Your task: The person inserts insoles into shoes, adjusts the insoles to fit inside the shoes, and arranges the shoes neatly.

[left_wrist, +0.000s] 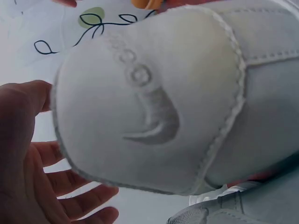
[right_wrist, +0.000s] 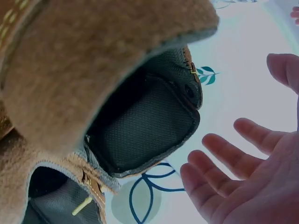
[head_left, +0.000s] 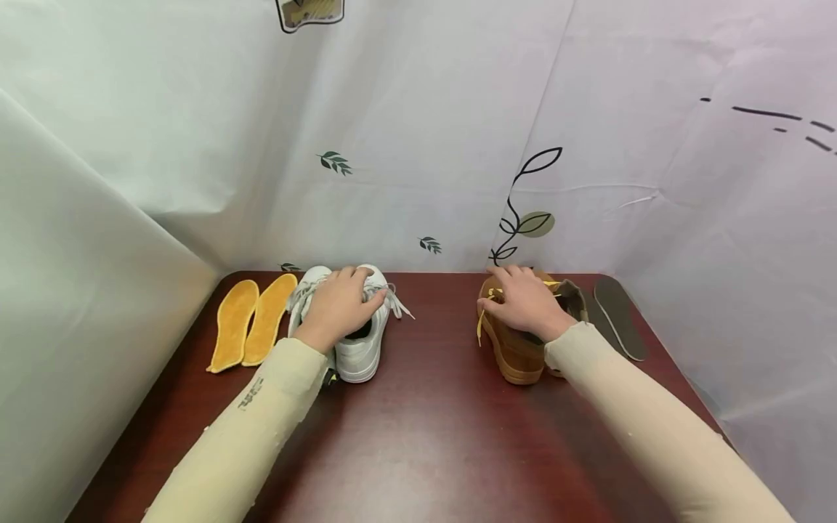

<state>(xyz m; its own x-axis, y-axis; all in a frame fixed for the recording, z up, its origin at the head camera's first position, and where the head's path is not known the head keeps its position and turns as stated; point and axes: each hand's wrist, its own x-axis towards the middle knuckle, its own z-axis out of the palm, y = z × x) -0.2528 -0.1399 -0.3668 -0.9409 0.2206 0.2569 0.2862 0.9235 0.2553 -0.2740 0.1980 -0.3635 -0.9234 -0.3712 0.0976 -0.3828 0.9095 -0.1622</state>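
Note:
My left hand (head_left: 343,301) hovers over a pair of white lace-up sneakers (head_left: 360,362), its fingers spread and loosely bent with nothing in them. The left wrist view shows the heel of one sneaker (left_wrist: 107,93) up close, bearing a raised swoosh. Over on the right, my right hand (head_left: 523,299) is above a pair of brown suede shoes (head_left: 516,356) with yellow laces (head_left: 480,327). Its fingers are relaxed and apart in the right wrist view, beside the dark-lined opening of a brown shoe (right_wrist: 93,70). Each hand partly hides its pair in the head view.
Two fuzzy yellow insoles (head_left: 234,327) lie left of the sneakers. Dark grey insoles (head_left: 621,316) lie right of the brown shoes. All rest along the back of a reddish-brown table (head_left: 418,421). White cloth (head_left: 418,145) with leaf prints hangs behind and at both sides.

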